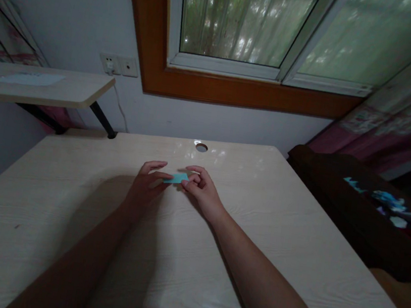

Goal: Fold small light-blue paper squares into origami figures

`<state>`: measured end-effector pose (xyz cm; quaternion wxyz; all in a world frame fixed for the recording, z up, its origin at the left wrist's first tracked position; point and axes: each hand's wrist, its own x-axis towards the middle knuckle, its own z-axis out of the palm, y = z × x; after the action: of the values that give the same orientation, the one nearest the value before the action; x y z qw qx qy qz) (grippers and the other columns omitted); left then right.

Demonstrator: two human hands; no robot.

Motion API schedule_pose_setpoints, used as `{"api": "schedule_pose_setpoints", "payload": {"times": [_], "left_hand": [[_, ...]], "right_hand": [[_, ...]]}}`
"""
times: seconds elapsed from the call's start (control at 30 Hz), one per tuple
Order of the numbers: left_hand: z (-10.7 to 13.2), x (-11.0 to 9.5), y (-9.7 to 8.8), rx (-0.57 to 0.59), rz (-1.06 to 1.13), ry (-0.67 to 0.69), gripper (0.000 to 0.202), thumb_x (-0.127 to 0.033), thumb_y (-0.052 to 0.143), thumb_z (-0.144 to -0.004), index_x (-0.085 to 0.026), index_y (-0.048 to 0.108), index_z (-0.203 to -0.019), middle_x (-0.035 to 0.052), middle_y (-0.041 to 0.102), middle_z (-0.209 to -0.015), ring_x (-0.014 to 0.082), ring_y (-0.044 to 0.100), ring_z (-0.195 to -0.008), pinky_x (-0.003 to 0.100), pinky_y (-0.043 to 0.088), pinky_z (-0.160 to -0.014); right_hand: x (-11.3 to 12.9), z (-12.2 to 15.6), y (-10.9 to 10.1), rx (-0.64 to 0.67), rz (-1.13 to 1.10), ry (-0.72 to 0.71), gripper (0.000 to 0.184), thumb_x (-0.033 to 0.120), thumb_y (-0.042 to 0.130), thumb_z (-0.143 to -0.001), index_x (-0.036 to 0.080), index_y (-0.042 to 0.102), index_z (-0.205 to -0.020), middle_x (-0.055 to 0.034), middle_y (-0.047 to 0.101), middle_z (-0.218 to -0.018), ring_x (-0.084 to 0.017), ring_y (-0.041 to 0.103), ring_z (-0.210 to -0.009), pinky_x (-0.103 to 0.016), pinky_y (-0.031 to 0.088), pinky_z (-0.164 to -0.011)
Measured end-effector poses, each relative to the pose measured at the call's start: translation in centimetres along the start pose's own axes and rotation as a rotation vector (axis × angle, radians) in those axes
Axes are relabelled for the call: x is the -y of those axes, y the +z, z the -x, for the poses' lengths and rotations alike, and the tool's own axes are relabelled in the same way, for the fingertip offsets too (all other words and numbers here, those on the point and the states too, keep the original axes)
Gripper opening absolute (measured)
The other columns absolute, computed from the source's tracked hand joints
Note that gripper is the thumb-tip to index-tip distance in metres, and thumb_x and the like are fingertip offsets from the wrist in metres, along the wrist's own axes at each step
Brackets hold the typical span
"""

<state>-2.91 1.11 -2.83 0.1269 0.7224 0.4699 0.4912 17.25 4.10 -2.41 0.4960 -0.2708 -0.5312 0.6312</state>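
Observation:
A small folded piece of light blue paper is held just above the pale wooden desk, near its middle. My left hand pinches the paper's left end with thumb and fingers closed on it. My right hand pinches the right end, fingers curled. Both forearms reach in from the bottom of the view.
A round cable hole sits at the desk's far edge under a window. A raised side shelf with a sheet of paper stands at the left. A dark wooden bench with small items lies to the right.

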Motion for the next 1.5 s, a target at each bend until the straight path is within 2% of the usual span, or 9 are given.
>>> {"api": "schedule_pose_setpoints", "payload": {"times": [0.07,0.17,0.3,0.43,0.63,0.77,1.0,1.17,1.5], "left_hand": [[0.1,-0.2,0.0,0.029,0.096,-0.139,0.016,-0.036,0.064,-0.088,-0.023,0.072,-0.093,0.0048,0.068,-0.1,0.0182,0.066,-0.093,0.033,0.054,-0.087],[0.2,-0.4,0.2,0.054,0.258,-0.372,0.024,-0.042,0.065,-0.086,-0.019,0.069,-0.094,0.0013,0.07,-0.073,0.0143,0.065,-0.064,0.025,0.054,-0.063],[0.1,-0.8,0.3,0.02,0.433,-0.486,0.041,-0.041,0.071,-0.081,-0.018,0.062,-0.114,-0.001,0.068,-0.067,0.0147,0.066,-0.058,0.025,0.053,-0.057],[-0.1,-1.3,0.2,0.027,0.511,-0.5,0.047,-0.038,0.072,-0.08,-0.017,0.058,-0.119,-0.0025,0.067,-0.066,0.0151,0.067,-0.058,0.025,0.055,-0.057],[0.0,-1.5,0.0,0.088,0.612,-0.455,0.05,-0.031,0.077,-0.075,-0.018,0.057,-0.12,0.0001,0.069,-0.079,0.0133,0.067,-0.066,0.026,0.055,-0.065],[0.1,-1.4,0.1,0.116,0.648,-0.455,0.057,-0.025,0.082,-0.068,-0.02,0.056,-0.119,-0.0005,0.068,-0.086,0.0122,0.066,-0.071,0.026,0.056,-0.069],[0.2,-0.9,0.3,0.131,0.582,-0.4,0.047,-0.025,0.083,-0.069,-0.02,0.056,-0.108,0.0006,0.066,-0.088,0.0141,0.066,-0.079,0.027,0.055,-0.072],[0.3,-1.1,0.3,0.175,0.625,-0.341,0.042,-0.028,0.08,-0.074,-0.019,0.055,-0.106,0.0092,0.067,-0.114,0.0186,0.068,-0.095,0.033,0.056,-0.082],[0.5,-0.7,0.4,0.183,0.51,-0.348,0.043,-0.031,0.08,-0.072,-0.02,0.059,-0.109,0.0025,0.067,-0.093,0.0156,0.066,-0.084,0.029,0.055,-0.076]], "right_hand": [[0.1,0.0,0.0,0.01,0.037,-0.001,0.032,0.034,0.075,-0.077,0.021,0.063,-0.103,0.0033,0.059,-0.069,-0.013,0.058,-0.066,-0.029,0.045,-0.068],[0.0,0.0,0.0,0.012,0.115,0.045,0.028,0.04,0.073,-0.079,0.018,0.067,-0.095,0.0023,0.058,-0.063,-0.012,0.054,-0.06,-0.027,0.041,-0.061],[-0.3,0.0,-0.1,0.005,0.244,0.092,0.029,0.045,0.069,-0.082,0.017,0.069,-0.089,0.0033,0.054,-0.061,-0.01,0.044,-0.054,-0.024,0.031,-0.053],[-0.6,-0.1,-0.4,-0.028,0.372,0.035,0.023,0.041,0.069,-0.081,0.018,0.069,-0.081,0.0013,0.058,-0.07,-0.012,0.048,-0.063,-0.025,0.034,-0.059],[-0.6,-0.3,-0.4,-0.008,0.142,0.149,0.021,0.039,0.07,-0.078,0.018,0.067,-0.079,0.0006,0.061,-0.064,-0.012,0.052,-0.059,-0.026,0.038,-0.06],[-0.3,-0.4,-0.4,0.003,0.104,0.178,0.023,0.04,0.072,-0.076,0.018,0.067,-0.078,-0.0002,0.063,-0.064,-0.013,0.054,-0.059,-0.025,0.039,-0.06],[-0.1,-0.2,-0.5,0.026,0.031,0.192,0.023,0.04,0.074,-0.074,0.018,0.067,-0.075,0.0003,0.064,-0.063,-0.012,0.053,-0.057,-0.025,0.038,-0.058],[0.0,-0.2,-0.6,0.046,0.027,0.202,0.023,0.039,0.074,-0.074,0.018,0.066,-0.074,-0.0001,0.064,-0.064,-0.012,0.053,-0.057,-0.025,0.038,-0.057],[-0.4,-0.3,-0.9,0.08,-0.005,0.204,0.021,0.037,0.072,-0.077,0.017,0.065,-0.074,-0.0001,0.063,-0.064,-0.011,0.052,-0.056,-0.024,0.035,-0.056]]}}
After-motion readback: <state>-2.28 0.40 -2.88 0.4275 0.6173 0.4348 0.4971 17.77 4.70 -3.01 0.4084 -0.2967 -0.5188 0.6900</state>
